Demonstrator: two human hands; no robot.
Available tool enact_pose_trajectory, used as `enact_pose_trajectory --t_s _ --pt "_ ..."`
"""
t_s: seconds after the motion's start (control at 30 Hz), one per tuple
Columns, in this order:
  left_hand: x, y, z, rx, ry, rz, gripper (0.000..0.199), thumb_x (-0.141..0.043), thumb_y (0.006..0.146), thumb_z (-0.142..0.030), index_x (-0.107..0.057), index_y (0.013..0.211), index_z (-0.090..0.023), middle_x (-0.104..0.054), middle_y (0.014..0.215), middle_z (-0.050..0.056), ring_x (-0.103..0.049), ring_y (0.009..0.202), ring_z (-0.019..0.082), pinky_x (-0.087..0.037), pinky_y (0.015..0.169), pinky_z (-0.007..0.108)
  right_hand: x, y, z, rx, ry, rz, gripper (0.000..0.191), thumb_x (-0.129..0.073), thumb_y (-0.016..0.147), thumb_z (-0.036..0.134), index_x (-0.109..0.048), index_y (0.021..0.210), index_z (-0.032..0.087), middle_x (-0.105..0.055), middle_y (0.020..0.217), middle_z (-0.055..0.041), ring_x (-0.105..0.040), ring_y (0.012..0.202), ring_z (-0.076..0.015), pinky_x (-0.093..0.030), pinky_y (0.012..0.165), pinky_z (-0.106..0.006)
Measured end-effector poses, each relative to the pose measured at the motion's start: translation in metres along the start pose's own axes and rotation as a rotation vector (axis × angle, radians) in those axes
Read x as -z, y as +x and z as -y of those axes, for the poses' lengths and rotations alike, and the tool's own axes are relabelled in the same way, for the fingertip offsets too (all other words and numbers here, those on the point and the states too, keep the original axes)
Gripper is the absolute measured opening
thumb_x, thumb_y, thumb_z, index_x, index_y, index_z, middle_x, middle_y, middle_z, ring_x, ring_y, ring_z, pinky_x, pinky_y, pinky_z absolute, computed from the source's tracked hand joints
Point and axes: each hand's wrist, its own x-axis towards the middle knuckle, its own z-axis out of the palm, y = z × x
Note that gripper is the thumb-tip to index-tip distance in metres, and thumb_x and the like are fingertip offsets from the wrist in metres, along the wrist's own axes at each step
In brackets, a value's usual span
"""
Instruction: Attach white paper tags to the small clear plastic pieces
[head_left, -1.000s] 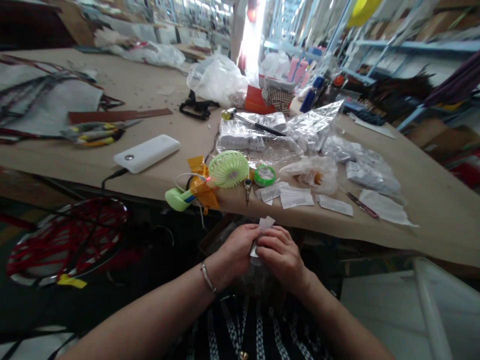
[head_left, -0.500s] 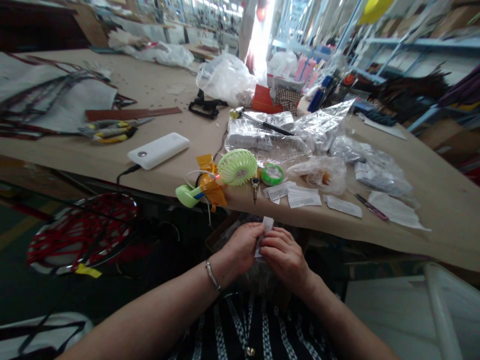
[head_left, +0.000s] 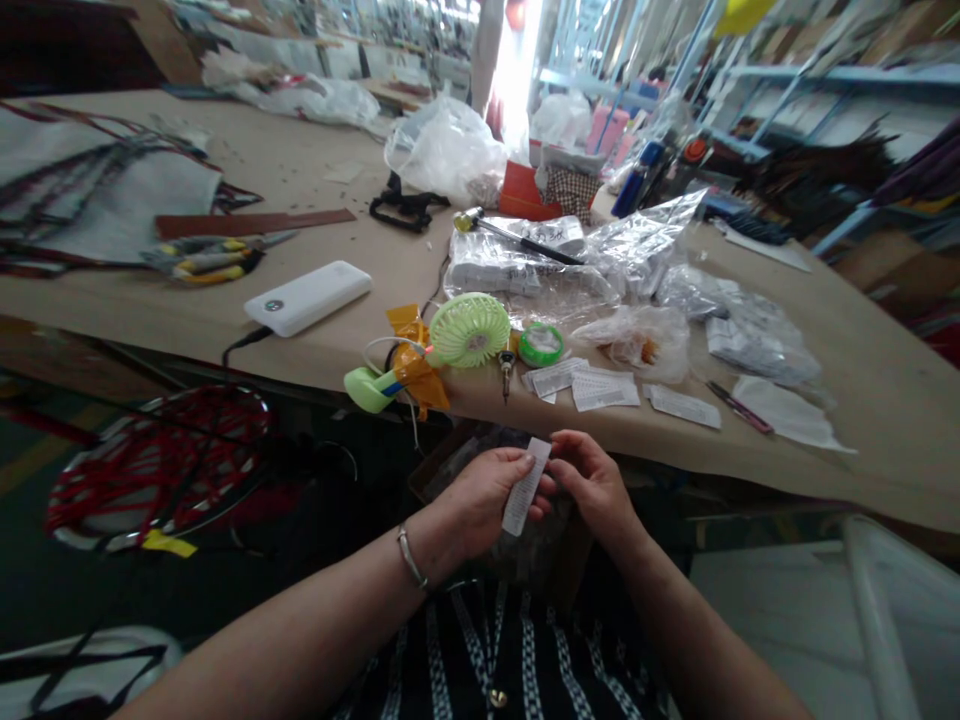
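1. Room: one row of light blue shelves (head_left: 810,75) stands at far right; the far background is bright and blurred.
2. Surface: one brown-covered table (head_left: 862,370) spans the scene, its near edge just beyond the hands.
3. Hands: two. The left hand (head_left: 480,495) grips a printed paper strip (head_left: 517,505), thumb on top and fingers behind. The right hand (head_left: 600,495) is just right of it, fingers curled, a narrow gap between thumb and forefinger; whether it touches the strip I cannot tell.
4. One white power bank (head_left: 311,298), on the table's left.
5. One hammer (head_left: 517,238), lying across clear plastic packaging (head_left: 570,295), farther back.
6. One green fan (head_left: 471,330), at the near edge.
7. Printed slips (head_left: 606,388): two overlapping groups plus one single slip to their right; I cannot count each group.
8. One strip held, slanting, its far end toward the table.
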Motion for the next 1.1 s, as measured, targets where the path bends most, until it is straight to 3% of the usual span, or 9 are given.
enact_pose_trajectory --t_s 0.13,0.37,0.47,0.6,0.7,0.9,1.0,1.1 --pt "0.000 -0.004 0.002 0.005 0.042 0.046 0.018 -0.049 0.085 -0.024 -0.059 0.084 -0.009 -0.061 0.068 0.006 -0.056 0.049 0.010 -0.043 0.047 0.020 -0.004 0.009 -0.004 -0.211 0.299 0.119 0.016 -0.065 0.075 0.033 -0.060 0.080 0.018 -0.058 0.074 0.0015 -0.053 0.067 -0.0109 -0.043 0.064 -0.023" --pt "0.006 -0.005 0.005 0.026 0.070 0.124 0.016 -0.054 0.082 -0.026 -0.057 0.080 -0.011 -0.059 0.065 0.004 -0.055 0.049 0.009 -0.042 0.048 0.020 -0.011 0.007 -0.003 -0.230 0.349 0.122 0.016 -0.066 0.074 0.032 -0.059 0.073 0.017 -0.054 0.063 0.0043 -0.047 0.055 -0.0075 -0.039 0.055 -0.019" --pt "0.007 -0.009 0.003 0.034 0.062 0.107 0.015 -0.056 0.080 -0.027 -0.057 0.080 -0.012 -0.057 0.062 0.003 -0.054 0.047 0.009 -0.041 0.047 0.020 -0.009 0.006 -0.002 -0.217 0.397 0.165 0.017 -0.066 0.074 0.031 -0.061 0.085 0.019 -0.060 0.074 0.0022 -0.054 0.064 -0.0093 -0.044 0.062 -0.021" --pt "0.007 -0.013 0.002 0.042 0.046 0.161 0.018 -0.059 0.078 -0.030 -0.057 0.079 -0.012 -0.058 0.063 0.003 -0.054 0.047 0.010 -0.042 0.047 0.021 -0.006 0.007 -0.002 -0.282 0.489 0.356 0.042 -0.070 0.068 0.032 -0.059 0.107 0.022 -0.064 0.100 -0.0046 -0.061 0.083 -0.0162 -0.049 0.076 -0.030" --pt "0.008 -0.014 0.004 0.029 0.069 0.202 0.019 -0.058 0.079 -0.030 -0.057 0.081 -0.012 -0.058 0.062 0.003 -0.054 0.046 0.010 -0.042 0.046 0.021 -0.007 0.007 -0.001 -0.315 0.523 0.453 0.039 -0.070 0.067 0.035 -0.061 0.102 0.018 -0.064 0.103 -0.0077 -0.062 0.086 -0.0188 -0.049 0.078 -0.033" --pt "0.008 -0.016 0.005 0.040 0.091 0.233 0.017 -0.059 0.078 -0.029 -0.056 0.083 -0.012 -0.057 0.059 0.002 -0.053 0.046 0.010 -0.041 0.044 0.019 -0.015 0.008 -0.002 -0.257 0.577 0.461 0.030 -0.070 0.066 0.041 -0.061 0.082 0.018 -0.062 0.110 -0.0097 -0.062 0.090 -0.0226 -0.052 0.074 -0.035" --pt "0.009 -0.017 0.005 0.029 0.084 0.196 0.018 -0.059 0.077 -0.030 -0.056 0.084 -0.013 -0.056 0.058 0.001 -0.052 0.045 0.009 -0.039 0.044 0.019 -0.015 0.006 -0.002 -0.214 0.442 0.441 0.032 -0.064 0.072 0.040 -0.060 0.097 0.020 -0.063 0.105 -0.0080 -0.063 0.083 -0.0197 -0.052 0.070 -0.033" --pt "0.011 -0.017 0.003 0.017 0.063 0.149 0.019 -0.060 0.076 -0.031 -0.056 0.080 -0.013 -0.056 0.059 0.001 -0.053 0.047 0.009 -0.039 0.045 0.020 -0.013 0.003 0.001 -0.052 0.206 0.280 0.037 -0.059 0.079 0.034 -0.054 0.113 0.023 -0.061 0.107 -0.0061 -0.061 0.089 -0.0182 -0.050 0.080 -0.034"
